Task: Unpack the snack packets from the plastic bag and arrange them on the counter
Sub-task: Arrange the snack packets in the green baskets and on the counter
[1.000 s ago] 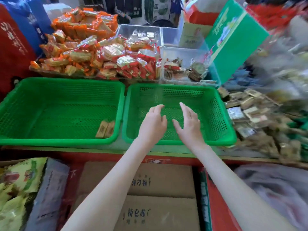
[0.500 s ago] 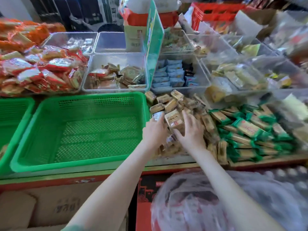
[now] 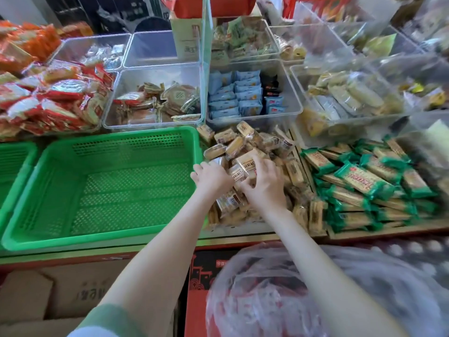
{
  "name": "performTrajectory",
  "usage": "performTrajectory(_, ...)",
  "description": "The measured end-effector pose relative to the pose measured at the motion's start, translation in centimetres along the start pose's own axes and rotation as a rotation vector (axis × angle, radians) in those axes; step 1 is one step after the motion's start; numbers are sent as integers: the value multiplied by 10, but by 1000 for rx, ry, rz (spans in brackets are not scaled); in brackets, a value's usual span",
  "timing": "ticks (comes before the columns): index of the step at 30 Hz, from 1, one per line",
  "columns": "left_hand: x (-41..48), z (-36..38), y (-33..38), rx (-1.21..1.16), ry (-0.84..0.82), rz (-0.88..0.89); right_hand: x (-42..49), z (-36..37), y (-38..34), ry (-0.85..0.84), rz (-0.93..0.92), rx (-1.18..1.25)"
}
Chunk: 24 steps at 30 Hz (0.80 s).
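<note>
Grip: our right hand [image 3: 264, 188] curls round snack packets [image 3: 243, 147] heaped on the counter [image 3: 243, 235]; the left hand [image 3: 211, 177] is part buried, its hold untellable.
Bag: plastic bag [image 3: 267, 288] below.
Risk: we judge tugging may spill the loose heap over the edge.

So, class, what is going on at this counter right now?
A person has both hands in the pile of tan snack packets on the counter. The right hand grips a few packets. The left hand touches them, its fingers mostly hidden. The green basket beside the pile holds nothing, and the plastic bag sits below.
</note>
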State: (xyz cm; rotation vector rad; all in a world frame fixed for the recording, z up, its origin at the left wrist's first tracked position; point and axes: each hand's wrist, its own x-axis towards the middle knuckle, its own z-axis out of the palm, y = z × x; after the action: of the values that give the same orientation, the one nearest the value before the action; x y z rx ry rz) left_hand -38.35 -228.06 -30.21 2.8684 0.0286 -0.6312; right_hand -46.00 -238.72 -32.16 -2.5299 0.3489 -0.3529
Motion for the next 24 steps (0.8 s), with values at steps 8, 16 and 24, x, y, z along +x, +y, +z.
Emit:
performTrajectory(8,-7,5,1,-159,2,54,2,-6,5,-130,38,-65)
performTrajectory(16,-9,1,6,-333,-48,8,3,-3,5,-141,74,121)
performTrajectory(24,-6,-8,12,-627,-116,-106,9,-3,8,-352,93,190)
